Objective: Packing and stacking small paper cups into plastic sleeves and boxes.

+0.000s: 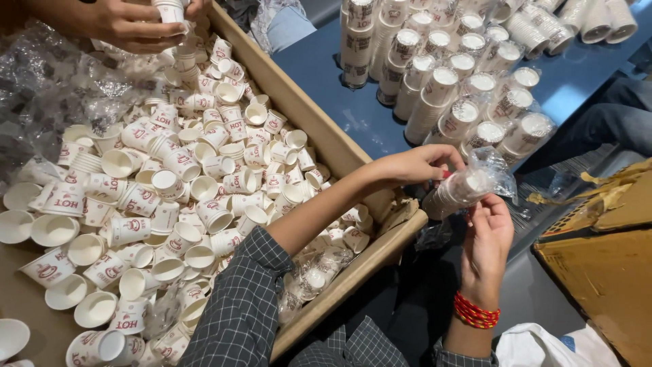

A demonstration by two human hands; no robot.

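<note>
Head view: the left hand [415, 166] is pinching the upper side of a bagged stack of paper cups [456, 192], fingers closed on the clear plastic sleeve [494, 170]. The right hand [487, 234] is cupping the stack from below, fingers curled narrow around it. The stack is hanging just beyond the right edge of the cardboard box [326, 143], above the floor. It is probably light and easily crushed, and the film is likely slippery, so grip belongs around the stack's middle, not its open rims. Loose paper cups [170, 183] are filling the box. Another person's hand [132, 24] is holding a cup at the far corner. Bagged stacks [448, 88] are standing on the blue table [319, 75].
</note>
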